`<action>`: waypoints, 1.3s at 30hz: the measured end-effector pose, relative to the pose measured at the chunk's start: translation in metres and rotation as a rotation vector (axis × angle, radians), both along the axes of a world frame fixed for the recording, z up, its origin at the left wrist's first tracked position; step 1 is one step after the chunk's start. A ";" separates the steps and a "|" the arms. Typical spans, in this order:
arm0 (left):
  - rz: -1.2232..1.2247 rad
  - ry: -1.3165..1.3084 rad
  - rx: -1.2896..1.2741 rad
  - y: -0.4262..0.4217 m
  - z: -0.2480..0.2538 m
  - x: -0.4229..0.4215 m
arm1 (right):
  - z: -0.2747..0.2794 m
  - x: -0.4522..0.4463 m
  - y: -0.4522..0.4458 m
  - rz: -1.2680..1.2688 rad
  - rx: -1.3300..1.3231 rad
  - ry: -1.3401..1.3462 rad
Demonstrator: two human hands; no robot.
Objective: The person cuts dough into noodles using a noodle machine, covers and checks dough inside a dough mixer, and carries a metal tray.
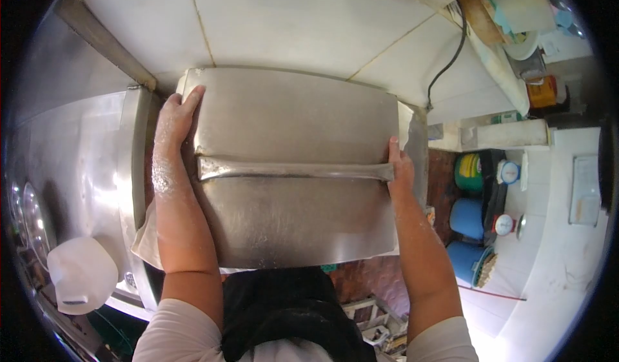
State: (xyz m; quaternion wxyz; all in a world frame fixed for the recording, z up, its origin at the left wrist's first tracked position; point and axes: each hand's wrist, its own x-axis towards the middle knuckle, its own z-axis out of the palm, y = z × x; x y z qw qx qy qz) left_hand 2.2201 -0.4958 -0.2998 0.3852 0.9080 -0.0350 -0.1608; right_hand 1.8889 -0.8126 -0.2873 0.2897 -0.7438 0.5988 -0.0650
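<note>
Pale wall tiles (284,23) rise beyond the far edge of the metal cover (296,117). Left of the cover, past a narrow dark gap, are a steel counter (77,156) and a translucent jug (84,275). The left hand (180,117), its grip partly open, holds the cover's left edge near the far corner; the right hand (401,165) holds the right edge beside the raised bar (296,170). Farther right, red-brown floor (443,178) separates the cover from blue buckets (466,219) and a green container (469,172), its yellow label unreadable.
</note>
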 end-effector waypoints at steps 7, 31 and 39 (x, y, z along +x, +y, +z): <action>-0.010 0.016 0.012 -0.001 0.005 -0.001 | -0.001 -0.002 -0.001 0.021 -0.014 0.000; -0.009 0.022 0.033 -0.002 0.013 -0.004 | 0.002 -0.002 -0.002 0.018 0.008 0.018; 0.016 -0.006 0.018 -0.003 0.009 -0.005 | -0.007 -0.006 -0.007 -0.012 0.053 -0.076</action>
